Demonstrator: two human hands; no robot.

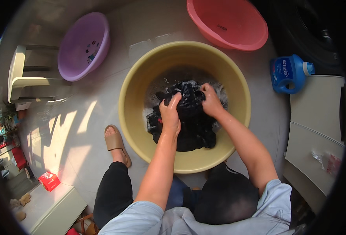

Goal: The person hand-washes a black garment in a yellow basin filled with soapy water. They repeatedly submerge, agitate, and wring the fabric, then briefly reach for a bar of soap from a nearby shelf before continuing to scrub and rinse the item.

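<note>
A large yellow plastic basin (pixel 127 117) stands on the floor between my legs, with sudsy water (pixel 173 75) in it. Wet black cloth (pixel 190 129), apparently clothing, lies bunched in the water, with foam on its upper part and a small red spot near its left side. My left hand (pixel 170 113) grips a raised fold of the cloth, thumb on top. At the right side of the same fold, my right hand (pixel 211 100) pinches the fabric between thumb and fingers.
A purple basin (pixel 70 55) sits at upper left beside a pale plastic stool (pixel 17 70). Beyond the yellow basin is a pink basin (pixel 234 26). A blue detergent bottle (pixel 287 73) stands at right near a white cabinet (pixel 314 105). A red box (pixel 49 181) rests at lower left.
</note>
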